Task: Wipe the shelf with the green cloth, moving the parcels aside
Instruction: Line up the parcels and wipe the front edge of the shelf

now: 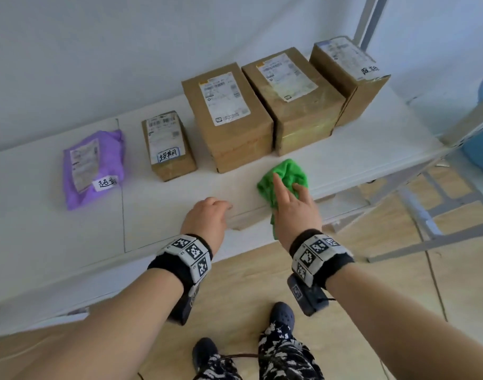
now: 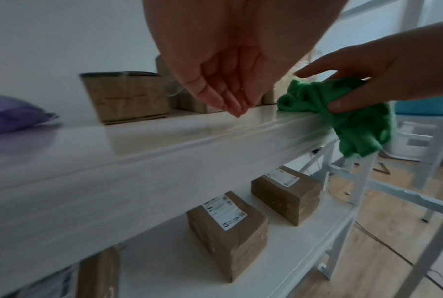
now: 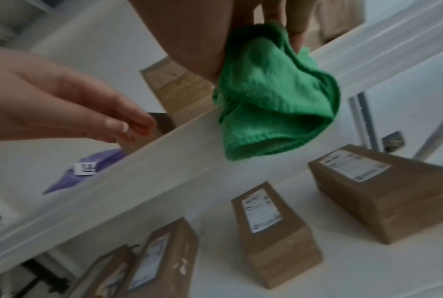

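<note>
R hand (image 1: 295, 212) grips bunched green cloth (image 1: 285, 178) at the shelf (image 1: 180, 193) front edge, index finger straight, thumb pinching cloth; part of cloth hangs over the edge. L hand (image 1: 204, 215) just beside it, holding nothing, fingers loosely bent above the shelf top. Beyond hands: row of cardboard parcels (image 1: 229, 116); purple mailer bag (image 1: 93, 167) far side of L hand. More boxes (image 2: 228, 231) on lower shelf.

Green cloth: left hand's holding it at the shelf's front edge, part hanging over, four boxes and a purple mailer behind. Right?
Wrong hand. The right hand grips the green cloth; the left hand is empty. Head view shows it. The rest stands: cloth at the shelf front edge, part hanging over.
</note>
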Demonstrator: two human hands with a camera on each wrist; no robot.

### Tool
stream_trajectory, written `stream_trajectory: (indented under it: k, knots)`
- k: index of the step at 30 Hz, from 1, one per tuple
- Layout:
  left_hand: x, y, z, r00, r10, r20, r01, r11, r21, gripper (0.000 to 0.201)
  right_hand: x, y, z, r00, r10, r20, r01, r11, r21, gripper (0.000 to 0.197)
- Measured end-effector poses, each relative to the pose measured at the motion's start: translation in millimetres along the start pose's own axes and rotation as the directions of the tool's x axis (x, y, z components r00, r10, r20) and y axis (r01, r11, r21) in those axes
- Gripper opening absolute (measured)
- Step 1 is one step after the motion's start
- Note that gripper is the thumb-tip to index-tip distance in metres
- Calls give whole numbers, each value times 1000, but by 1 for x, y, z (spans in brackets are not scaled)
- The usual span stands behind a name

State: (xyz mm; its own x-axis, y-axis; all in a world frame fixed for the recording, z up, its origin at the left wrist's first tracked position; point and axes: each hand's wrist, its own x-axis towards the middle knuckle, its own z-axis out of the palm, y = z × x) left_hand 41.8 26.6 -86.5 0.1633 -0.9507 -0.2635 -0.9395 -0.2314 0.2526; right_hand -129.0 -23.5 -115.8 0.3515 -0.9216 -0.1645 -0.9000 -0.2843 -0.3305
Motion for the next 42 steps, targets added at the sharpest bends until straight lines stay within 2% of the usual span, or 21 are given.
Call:
stream_trajectory:
  k: [4,6,7,9,12,14,16,18,20,22,24,25,27,28,30,32,35,38,40,42]
  knots:
    - [-10,-37,-10,993,-120,4,120,992,-48,25,-2,-61,15,965,-233,118,241,969,-63,60]
    - [-17,-55,-14,990,-142,0,142,989,-48,24,2,-69,14,962,-245,120,255,964,-79,54]
    - [-21,-65,-16,988,-153,-1,152,987,-51,27,4,-67,12,975,-201,95,210,973,-95,52]
    - [-29,-84,-19,985,-172,0,171,984,-37,33,10,-59,9,999,-29,38,33,994,-107,52]
    - [-41,-115,-19,986,-164,10,164,986,-4,30,22,-68,12,974,225,30,-221,970,-97,57]
    - [-52,-134,-16,991,-131,24,130,991,29,40,24,-95,20,963,268,34,-261,955,-139,58]
    - [-63,-151,-12,995,-101,13,100,993,63,41,17,-130,30,980,187,66,-178,977,-118,56]
    - [-72,-164,-8,996,-87,-3,87,993,77,37,-2,-170,44,992,-14,126,27,994,-105,53]
    - [-79,-173,-8,994,-109,-18,110,992,61,35,-23,-206,58,957,-213,198,235,967,-99,53]
    - [-84,-181,-10,990,-139,-30,141,988,57,36,-30,-217,64,934,-272,230,280,960,-5,54]
    - [-91,-194,-13,985,-174,-17,175,982,67,44,-25,-203,59,948,-216,234,203,976,77,55]
    - [-94,-202,-14,981,-192,-9,192,979,74,47,-21,-190,54,967,-146,209,132,988,78,56]
    - [-100,-217,-16,975,-221,-1,220,970,102,50,-14,-162,42,991,53,127,-58,998,31,56]
    - [-103,-223,-16,972,-235,3,234,966,113,50,-10,-154,38,985,139,99,-138,990,-12,57]
    - [-110,-235,-13,966,-256,27,251,960,128,53,-6,-160,41,974,210,81,-201,973,-112,59]
    - [-117,-244,-10,969,-241,53,231,962,145,57,-6,-191,56,985,147,88,-134,982,-135,60]
    - [-129,-258,-7,976,-215,22,209,967,146,59,-20,-255,88,984,-106,144,121,988,-98,60]
    - [-144,-277,-10,964,-264,-12,263,957,124,59,-45,-312,117,913,-337,232,358,932,-58,59]
    - [-154,-292,-15,947,-321,-11,320,940,119,60,-56,-328,129,873,-409,267,429,903,-20,60]
    - [-161,-309,-21,929,-369,8,365,921,134,60,-53,-323,126,860,-420,289,441,898,-7,61]
